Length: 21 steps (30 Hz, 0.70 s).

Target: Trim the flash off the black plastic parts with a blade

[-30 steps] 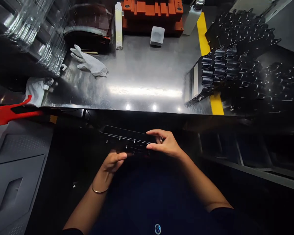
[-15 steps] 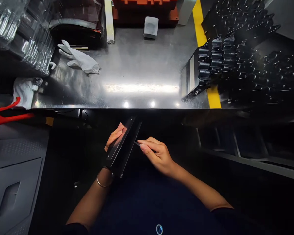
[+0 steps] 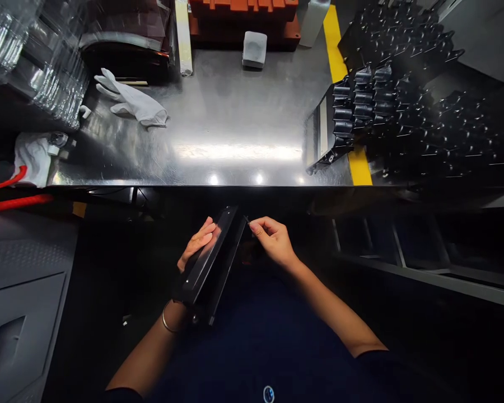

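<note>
Below the table's front edge, my left hand [image 3: 198, 244] grips a long black part with a channel-like shape [image 3: 208, 260]. It is tilted, its upper end leaning to the right. My fingers lie along its left face and the thumb is hidden. At the part's upper right edge, my right hand [image 3: 275, 239] is closed in a pinch of thumb and forefinger. A small dark thing [image 3: 247, 220] shows at those fingertips, too small to name. The wrist below the left hand wears a thin bangle [image 3: 166, 318].
On the metal table [image 3: 235, 112] lie a white glove [image 3: 134, 103] and a whitish block [image 3: 254, 49]. A red-brown fixture [image 3: 243, 25] stands behind. Stacked black parts [image 3: 382, 106] crowd the right, clear plastic trays [image 3: 46, 61] the left. A red handle [image 3: 17, 198] juts in at the left edge.
My right hand has moved up along the black part's right edge toward its upper end. The left hand still holds the part, which has shifted slightly. The whole view has drifted a little.
</note>
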Motion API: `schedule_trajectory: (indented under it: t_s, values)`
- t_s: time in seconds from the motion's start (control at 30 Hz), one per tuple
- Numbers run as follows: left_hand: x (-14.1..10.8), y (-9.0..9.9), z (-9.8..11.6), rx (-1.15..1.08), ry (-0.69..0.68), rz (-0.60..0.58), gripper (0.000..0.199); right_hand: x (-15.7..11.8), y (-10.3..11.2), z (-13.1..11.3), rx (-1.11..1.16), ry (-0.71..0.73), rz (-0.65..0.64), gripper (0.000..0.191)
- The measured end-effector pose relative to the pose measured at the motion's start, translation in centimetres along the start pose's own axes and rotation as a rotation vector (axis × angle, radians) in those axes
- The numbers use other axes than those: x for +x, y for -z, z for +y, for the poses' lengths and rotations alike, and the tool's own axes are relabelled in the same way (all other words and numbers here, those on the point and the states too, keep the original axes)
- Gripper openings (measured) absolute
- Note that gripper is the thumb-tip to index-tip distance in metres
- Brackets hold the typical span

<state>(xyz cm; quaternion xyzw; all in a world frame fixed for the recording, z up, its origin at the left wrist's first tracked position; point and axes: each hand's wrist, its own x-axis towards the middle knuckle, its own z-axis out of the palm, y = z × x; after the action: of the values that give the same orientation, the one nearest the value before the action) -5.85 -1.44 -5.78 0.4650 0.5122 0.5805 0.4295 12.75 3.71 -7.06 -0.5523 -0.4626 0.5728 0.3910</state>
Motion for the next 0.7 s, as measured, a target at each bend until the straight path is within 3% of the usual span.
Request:
schedule_trajectory:
  t_s: [0.07,0.17,0.27,0.4,0.5,0.6,0.7]
  values:
    - [0.2,0.5,-0.5,-0.049,0.158,-0.017,0.032,0.3,0.6,-0.2,0.007,0.001,-0.074,0.043]
    - [0.8,0.9,-1.3,-0.228,0.504,-0.112,0.041,0.3,1.1,-0.8,-0.064,0.045,-0.23,0.053]
    - [1.2,0.5,-1.2,-0.462,0.651,-0.03,0.046,0.2,0.5,-1.2,-0.164,0.148,-0.229,0.045]
    - [2.1,-1.1,-0.4,-0.623,0.623,0.273,0.05,0.1,-1.4,-0.7,-0.26,0.324,-0.173,0.041]
    - [2.9,-2.0,-0.1,-0.572,0.556,0.441,0.039,-0.3,-2.3,-0.4,-0.368,0.275,-0.132,0.045]
    - [3.1,-2.5,-0.2,-0.497,0.316,0.552,0.04,-1.3,-2.6,-0.4,-0.353,0.172,-0.066,0.033]
    - [2.6,-3.0,-0.5,-0.36,0.104,0.611,0.048,-2.3,-3.2,-0.3,-0.169,0.147,-0.069,0.024]
